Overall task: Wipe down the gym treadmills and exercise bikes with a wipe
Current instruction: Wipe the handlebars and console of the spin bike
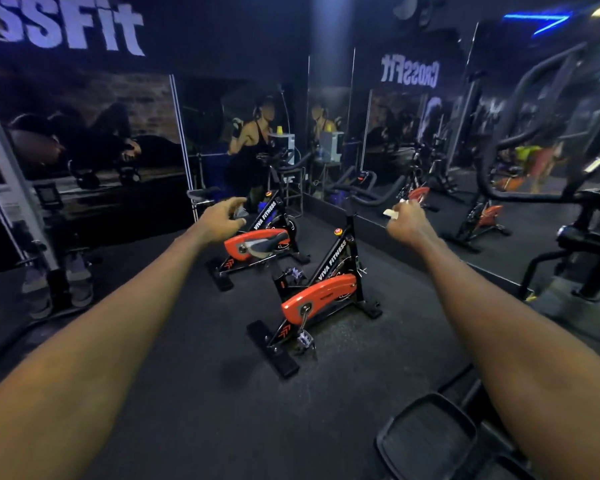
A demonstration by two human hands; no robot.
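Observation:
Two black and orange exercise bikes stand on the dark floor ahead. The nearer bike [321, 296] is in the middle of the view, and the farther bike [257, 242] is behind it to the left. Both my arms reach forward. My right hand [407, 220] is closed around a small white wipe [392, 212], held in the air above and to the right of the nearer bike. My left hand [222, 218] hovers over the farther bike with its fingers spread and nothing in it.
A mirrored wall [395, 133] runs along the back and right, reflecting more bikes. A large black machine [568, 168] stands at the right. A black foot pedal [426, 441] sits at the bottom right. Dumbbells on a rack [59, 282] stand at the left.

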